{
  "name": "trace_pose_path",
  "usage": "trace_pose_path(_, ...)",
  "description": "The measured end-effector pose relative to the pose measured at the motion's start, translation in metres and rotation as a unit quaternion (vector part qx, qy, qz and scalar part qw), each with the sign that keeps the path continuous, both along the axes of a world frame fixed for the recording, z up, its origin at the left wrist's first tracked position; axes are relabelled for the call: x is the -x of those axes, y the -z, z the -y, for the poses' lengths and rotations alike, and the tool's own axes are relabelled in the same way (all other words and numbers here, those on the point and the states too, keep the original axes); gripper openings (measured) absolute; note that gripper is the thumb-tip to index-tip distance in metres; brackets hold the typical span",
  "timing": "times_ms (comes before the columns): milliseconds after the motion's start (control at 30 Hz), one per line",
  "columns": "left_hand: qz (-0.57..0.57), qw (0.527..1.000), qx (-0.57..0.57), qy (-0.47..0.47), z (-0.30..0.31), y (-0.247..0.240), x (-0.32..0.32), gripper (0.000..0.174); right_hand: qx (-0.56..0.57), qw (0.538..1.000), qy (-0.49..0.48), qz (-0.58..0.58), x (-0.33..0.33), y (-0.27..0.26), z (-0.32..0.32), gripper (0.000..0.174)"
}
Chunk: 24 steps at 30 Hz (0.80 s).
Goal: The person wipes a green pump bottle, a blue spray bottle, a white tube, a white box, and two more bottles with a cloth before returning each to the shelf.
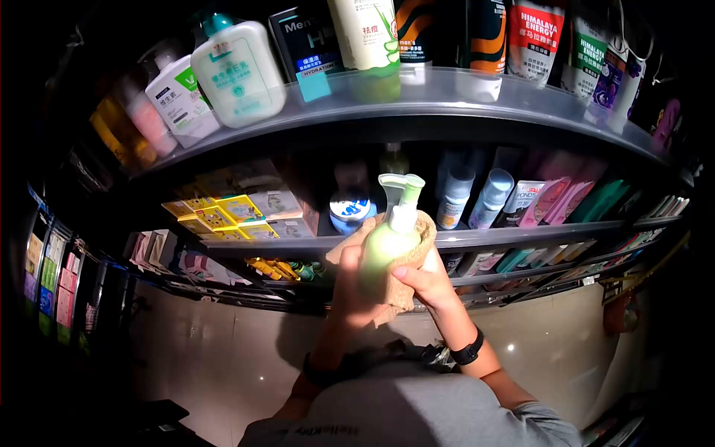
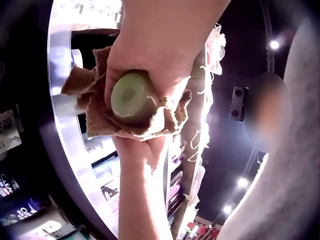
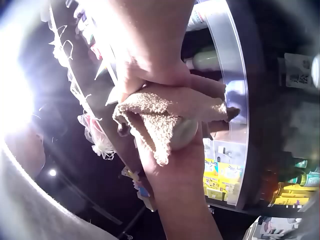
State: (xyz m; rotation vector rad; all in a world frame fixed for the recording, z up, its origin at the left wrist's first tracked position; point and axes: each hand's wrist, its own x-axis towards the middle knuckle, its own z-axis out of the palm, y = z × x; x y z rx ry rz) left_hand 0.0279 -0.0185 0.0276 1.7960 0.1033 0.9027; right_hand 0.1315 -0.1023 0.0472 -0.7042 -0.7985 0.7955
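Observation:
A light green pump bottle (image 1: 389,249) with a green pump head stands upright, held in front of the middle shelf. My left hand (image 1: 348,287) grips it from the left side. A tan cloth (image 1: 401,289) is wrapped about the bottle's right and far side. With my right hand (image 1: 430,277) I hold this cloth against the bottle, the thumb lying across its front. In the left wrist view the round bottle base (image 2: 131,99) shows between my left fingers and thumb, with cloth folds around it. The right wrist view shows the cloth (image 3: 160,117) bunched under my right hand, covering part of the base.
Curved shelves with clear front lips (image 1: 402,100) stand ahead. The upper one carries a white pump bottle (image 1: 238,74) and several tubes. On the middle shelf are yellow boxes (image 1: 237,210), a blue-and-white jar (image 1: 350,212) and spray cans (image 1: 456,197). Tiled floor (image 1: 216,350) lies below.

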Motion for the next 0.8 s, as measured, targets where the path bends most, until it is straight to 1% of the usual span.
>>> trace_pose_path(33,0.034,0.997,-0.066,-0.007,0.002,-0.006,0.001,0.052,0.007,1.0,0.003,0.022,0.0,0.0,0.0,0.06)
trace_pose_path(67,0.026,0.993,-0.114,-0.035,-0.001,-0.003,0.001,0.05,0.012,1.0,0.006,0.019,0.0,0.003,-0.001,0.058)
trace_pose_path(100,-0.039,0.994,-0.084,-0.056,-0.006,0.006,0.002,0.052,0.021,0.999,0.022,0.039,-0.002,0.005,-0.002,0.056)
trace_pose_path(167,-0.079,0.992,-0.09,-0.042,-0.007,0.008,0.004,0.056,0.0,0.995,0.039,0.088,-0.004,0.001,-0.002,0.053)
trace_pose_path(200,-0.08,0.992,-0.091,-0.04,-0.007,0.004,0.006,0.056,-0.002,0.995,0.041,0.087,-0.005,-0.002,-0.002,0.053)
trace_pose_path(267,-0.042,0.994,-0.104,0.007,-0.002,-0.002,0.013,0.056,-0.028,0.999,0.017,-0.024,-0.005,-0.006,-0.002,0.054)
trace_pose_path(300,-0.044,0.994,-0.104,0.006,-0.001,0.001,0.015,0.056,-0.029,0.996,-0.036,-0.071,-0.007,-0.015,0.0,0.058)
trace_pose_path(367,-0.031,0.997,-0.075,-0.013,0.001,0.01,0.019,0.055,-0.04,0.989,-0.127,-0.069,-0.012,-0.018,0.003,0.065)
trace_pose_path(400,-0.005,0.999,-0.052,0.007,0.002,0.012,0.021,0.05,-0.024,0.984,-0.166,-0.065,-0.015,-0.015,0.003,0.07)
trace_pose_path(433,-0.004,0.999,-0.049,0.001,0.004,0.014,0.023,0.05,-0.02,0.983,-0.172,-0.064,-0.015,-0.009,0.0,0.07)
trace_pose_path(467,-0.01,0.998,0.059,0.009,0.005,0.018,0.023,0.047,-0.001,0.985,-0.172,-0.007,-0.014,-0.003,-0.002,0.071)
trace_pose_path(500,-0.014,0.986,0.166,0.016,0.005,0.022,0.022,0.044,0.017,0.983,-0.173,0.052,-0.012,0.0,-0.003,0.073)
trace_pose_path(533,-0.01,0.986,0.167,0.011,0.001,0.026,0.02,0.044,0.016,0.987,-0.156,0.035,-0.004,0.002,-0.007,0.072)
trace_pose_path(567,0.007,0.965,0.26,0.028,-0.01,0.03,0.013,0.044,0.007,0.988,-0.149,0.049,0.002,-0.003,-0.008,0.069)
trace_pose_path(600,0.021,0.934,0.354,0.043,-0.019,0.033,0.009,0.043,0.013,0.987,-0.152,0.055,0.005,0.003,-0.012,0.069)
trace_pose_path(633,0.035,0.893,0.444,0.059,-0.024,0.035,0.008,0.043,0.02,0.986,-0.154,0.058,0.006,0.01,-0.014,0.068)
trace_pose_path(667,0.052,0.91,0.412,0.018,-0.017,0.02,0.008,0.045,0.021,0.986,-0.158,0.057,0.007,0.011,-0.015,0.068)
trace_pose_path(700,0.051,0.909,0.412,0.014,-0.015,0.009,0.011,0.045,0.035,0.98,-0.186,0.06,0.007,0.012,-0.016,0.067)
trace_pose_path(733,0.048,0.992,0.048,-0.102,-0.016,-0.001,0.013,0.046,0.048,0.974,-0.212,0.063,0.007,0.013,-0.017,0.066)
trace_pose_path(767,0.038,0.923,-0.327,-0.201,-0.018,-0.006,0.014,0.048,0.046,0.974,-0.213,0.064,0.009,0.016,-0.019,0.066)
trace_pose_path(800,0.021,0.942,-0.271,-0.197,-0.021,0.0,0.015,0.055,0.022,0.978,-0.208,0.011,0.012,0.021,-0.022,0.065)
